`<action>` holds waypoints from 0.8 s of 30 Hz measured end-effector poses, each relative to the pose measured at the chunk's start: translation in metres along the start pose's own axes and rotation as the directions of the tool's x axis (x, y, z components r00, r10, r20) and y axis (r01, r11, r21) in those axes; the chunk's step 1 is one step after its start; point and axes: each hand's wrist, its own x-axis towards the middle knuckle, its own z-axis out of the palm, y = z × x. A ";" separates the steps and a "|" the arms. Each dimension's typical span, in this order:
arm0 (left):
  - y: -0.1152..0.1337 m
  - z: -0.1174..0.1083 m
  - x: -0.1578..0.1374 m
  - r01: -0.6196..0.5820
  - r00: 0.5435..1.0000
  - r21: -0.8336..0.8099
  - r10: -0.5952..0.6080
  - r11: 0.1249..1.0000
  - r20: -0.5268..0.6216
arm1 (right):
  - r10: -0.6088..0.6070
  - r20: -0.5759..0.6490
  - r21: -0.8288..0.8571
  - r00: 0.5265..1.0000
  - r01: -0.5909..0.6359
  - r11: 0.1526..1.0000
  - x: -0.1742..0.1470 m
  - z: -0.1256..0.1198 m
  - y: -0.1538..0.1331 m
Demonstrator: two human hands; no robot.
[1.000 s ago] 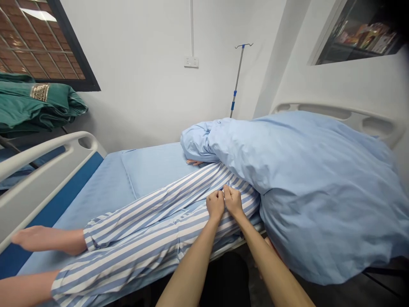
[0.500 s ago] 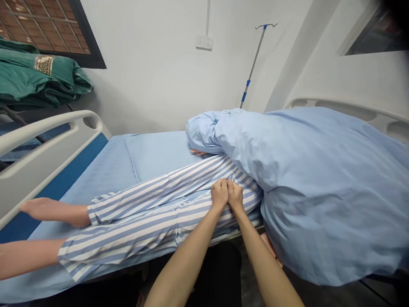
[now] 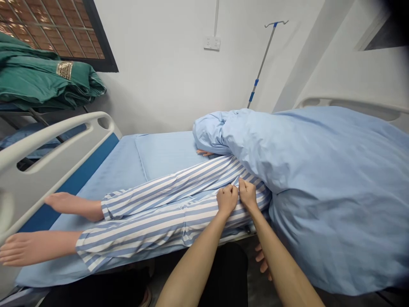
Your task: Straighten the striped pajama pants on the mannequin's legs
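Both of my hands are closed over the upper leg of blue-and-white striped trousers (image 3: 159,221), worn by a figure lying on the bed. My left hand (image 3: 227,200) is a fist with the knuckles up. Just right of it, my right hand (image 3: 248,194) is also curled tight, thumb side up, near the hip. A small gap separates the two. Whatever the fingers hold, if anything, is hidden inside them. A light blue quilt (image 3: 319,170) is heaped over the figure's upper body, right of my hands. The bare feet (image 3: 35,247) point left.
The bed's pale footboard (image 3: 64,140) stands at left, with a bare mattress strip (image 3: 169,149) behind the legs. A hand (image 3: 207,152) shows under the quilt; another (image 3: 263,260) hangs beside my right forearm. An IV pole (image 3: 262,64) and folded green cloth (image 3: 44,81) are behind.
My fists, pressed together before, have come slightly apart. The view has shifted left, so more of the feet and footboard shows.
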 end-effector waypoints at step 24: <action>0.024 0.015 0.001 -0.013 1.000 -0.093 0.011 0.996 -0.017 | 0.123 -0.024 0.170 0.992 -0.117 0.978 0.012 -0.020 -0.003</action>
